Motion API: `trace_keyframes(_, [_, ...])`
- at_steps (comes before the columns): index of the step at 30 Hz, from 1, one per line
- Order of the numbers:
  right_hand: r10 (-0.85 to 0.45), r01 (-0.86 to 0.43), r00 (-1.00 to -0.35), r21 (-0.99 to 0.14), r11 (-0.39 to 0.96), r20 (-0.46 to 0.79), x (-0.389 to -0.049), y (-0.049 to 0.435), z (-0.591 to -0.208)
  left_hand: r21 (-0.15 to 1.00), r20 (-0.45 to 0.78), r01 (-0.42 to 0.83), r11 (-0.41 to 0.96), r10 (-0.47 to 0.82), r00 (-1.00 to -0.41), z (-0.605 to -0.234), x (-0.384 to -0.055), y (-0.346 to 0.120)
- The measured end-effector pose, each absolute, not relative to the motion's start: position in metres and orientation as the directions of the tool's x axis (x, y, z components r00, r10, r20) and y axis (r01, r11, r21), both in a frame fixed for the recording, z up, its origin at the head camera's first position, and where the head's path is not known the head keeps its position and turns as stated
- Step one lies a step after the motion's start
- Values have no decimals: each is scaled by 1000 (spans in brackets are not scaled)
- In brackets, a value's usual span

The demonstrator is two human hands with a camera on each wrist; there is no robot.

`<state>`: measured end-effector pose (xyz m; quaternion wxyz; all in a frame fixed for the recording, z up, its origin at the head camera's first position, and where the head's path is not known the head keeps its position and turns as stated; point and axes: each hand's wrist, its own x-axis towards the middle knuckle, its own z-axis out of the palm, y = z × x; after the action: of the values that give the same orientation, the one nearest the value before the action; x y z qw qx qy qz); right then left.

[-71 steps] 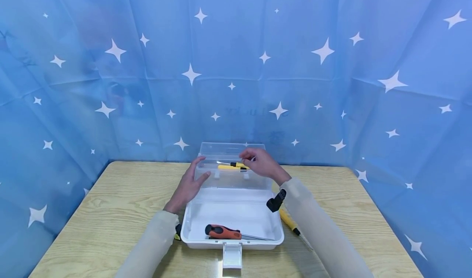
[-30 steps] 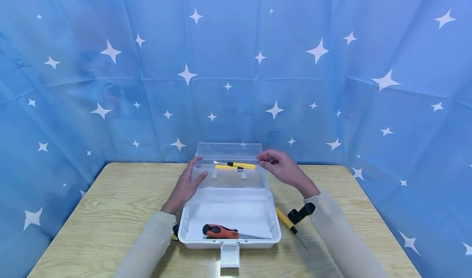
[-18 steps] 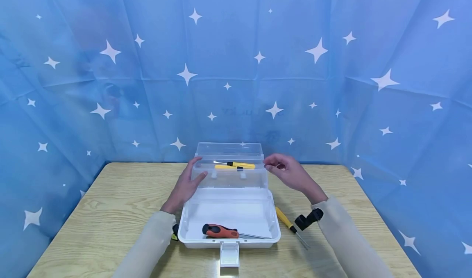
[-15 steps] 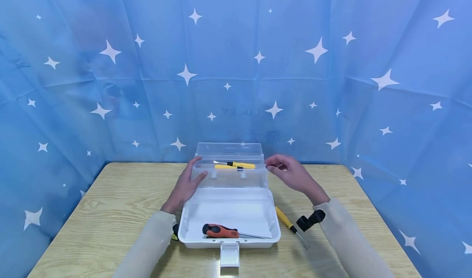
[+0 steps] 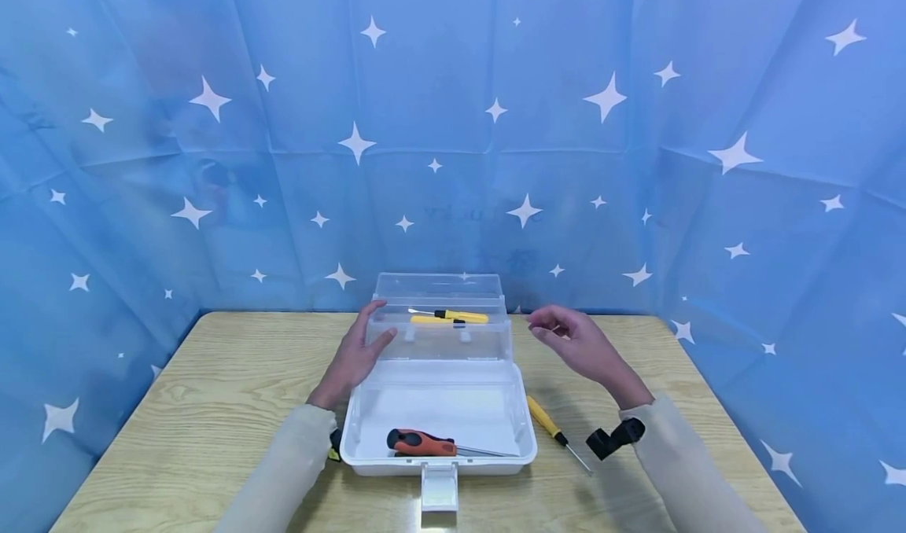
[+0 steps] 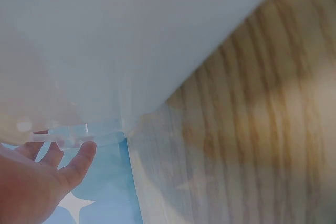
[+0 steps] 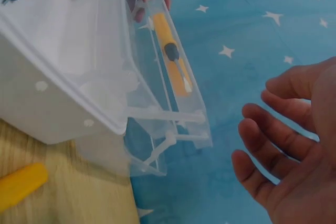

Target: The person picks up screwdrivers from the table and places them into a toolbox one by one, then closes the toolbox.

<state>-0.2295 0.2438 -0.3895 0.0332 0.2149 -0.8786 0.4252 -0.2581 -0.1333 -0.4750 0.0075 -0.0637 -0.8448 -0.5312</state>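
A white toolbox point(image 5: 453, 411) stands with its clear lid and upper tray point(image 5: 439, 348) raised at the back. My left hand point(image 5: 351, 364) holds the tray's left side, thumb in front and fingers reaching round the edge. Two yellow-handled tools lie in that tray; the upper one is a screwdriver point(image 5: 467, 317) with a black collar and short blade. To the right of the tray, my right hand point(image 5: 586, 350) hovers with fingers loosely curled and nothing in them; the right wrist view shows bare fingers point(image 7: 270, 140). An orange-and-black screwdriver point(image 5: 425, 443) lies along the front of the box's bottom.
Another yellow-handled screwdriver point(image 5: 543, 418) lies on the wooden table point(image 5: 233, 407), right of the box. A small black-and-yellow thing point(image 5: 334, 448) shows partly behind the left wrist. The box's latch point(image 5: 440, 487) hangs down in front. A blue star-patterned curtain point(image 5: 453, 124) closes off the back.
My right hand has let go of the yellow screwdriver in the tray and drawn away to the right. The left hand keeps its place on the tray.
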Motion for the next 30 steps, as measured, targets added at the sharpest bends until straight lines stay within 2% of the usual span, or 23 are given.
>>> trace_keyframes(19, [-293, -422, -905, -725, 543, 307, -214, 272, -415, 895, 82, 119, 430, 103, -991, -476, -257, -133])
trace_keyframes(30, [-243, -321, -944, -803, 502, 225, -202, 285, -420, 893, 84, 116, 434, 93, -992, -477, -257, -133])
